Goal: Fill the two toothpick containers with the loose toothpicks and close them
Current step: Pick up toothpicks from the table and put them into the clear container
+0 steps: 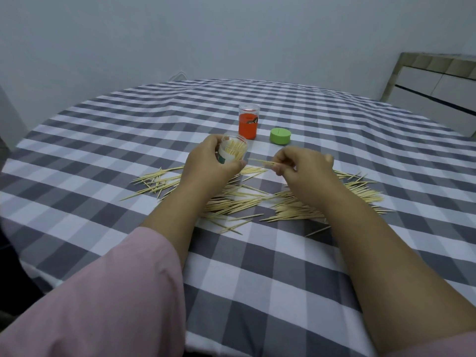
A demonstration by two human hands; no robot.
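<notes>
My left hand [208, 161] gripped the light clear container [233, 150]; right fingers [280, 163] pinched stiff, slippery toothpicks [260, 162] mid-shaft, I reckoned.

No text is showing legibly anywhere; the orange container [248, 124] is bearing a label too small to read.

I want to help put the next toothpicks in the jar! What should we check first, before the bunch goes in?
1. Clear container gripped by the left hand: ok.
2. Its mouth open, lid off: ok.
3. Room inside for more: cannot tell, already fairly full.
4. Small bunch of toothpicks pinched by the right hand, tips toward the mouth: ok.
5. Green lid on the tablecloth, nearby for closing: ok.
6. Orange container upright: ok.
</notes>
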